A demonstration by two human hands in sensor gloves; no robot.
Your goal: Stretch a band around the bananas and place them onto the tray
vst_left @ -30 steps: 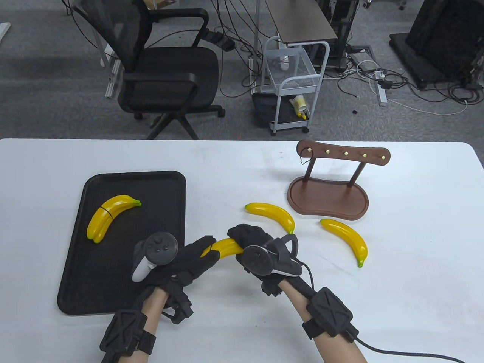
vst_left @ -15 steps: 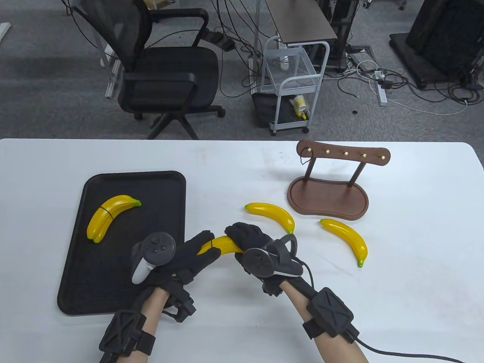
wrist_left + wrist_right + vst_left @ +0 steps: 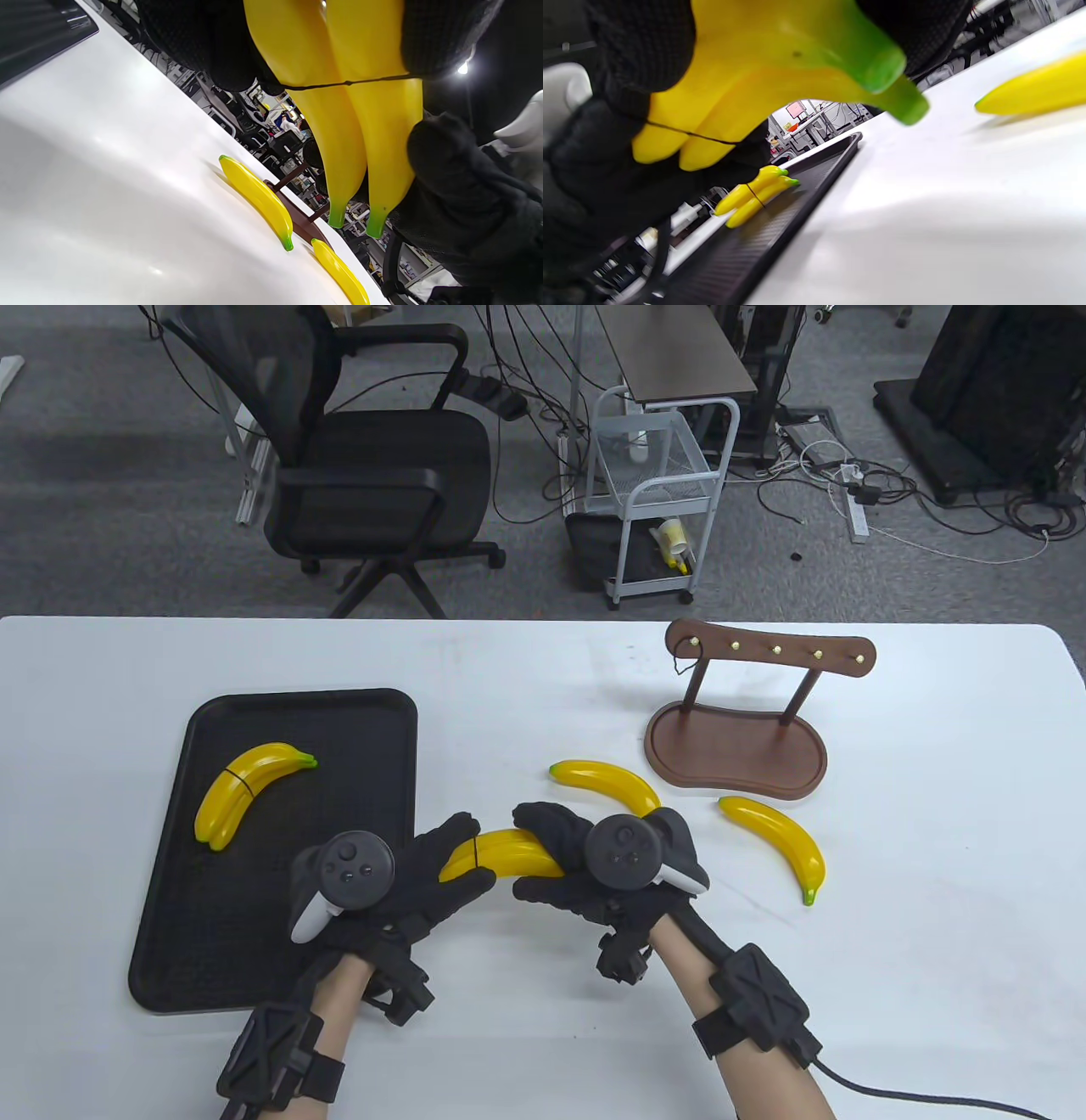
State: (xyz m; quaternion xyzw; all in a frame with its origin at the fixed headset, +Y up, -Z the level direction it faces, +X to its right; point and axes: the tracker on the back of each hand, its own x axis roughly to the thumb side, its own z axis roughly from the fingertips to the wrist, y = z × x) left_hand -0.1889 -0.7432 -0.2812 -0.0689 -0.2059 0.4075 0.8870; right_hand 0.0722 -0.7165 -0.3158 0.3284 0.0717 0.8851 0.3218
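Two yellow bananas (image 3: 502,855) are held side by side above the table between both hands. My left hand (image 3: 443,881) grips their left end, and my right hand (image 3: 556,848) grips the stem end. A thin black band (image 3: 348,82) crosses both bananas near the left fingers (image 3: 208,42); the right wrist view shows the band (image 3: 687,133) too. The black tray (image 3: 339,780) lies to the left and carries a banded banana pair (image 3: 246,791). Two loose bananas (image 3: 607,782) (image 3: 776,840) lie on the table to the right.
A brown wooden stand (image 3: 734,746) with a pegged crossbar stands at the back right, close to the loose bananas. An office chair (image 3: 356,475) and a small white cart (image 3: 657,500) stand on the floor beyond the table's far edge.
My right hand has rolled over so its tracker faces up and has shifted slightly right. The banana pair has turned, showing more of its side and the band. The left hand has barely moved.
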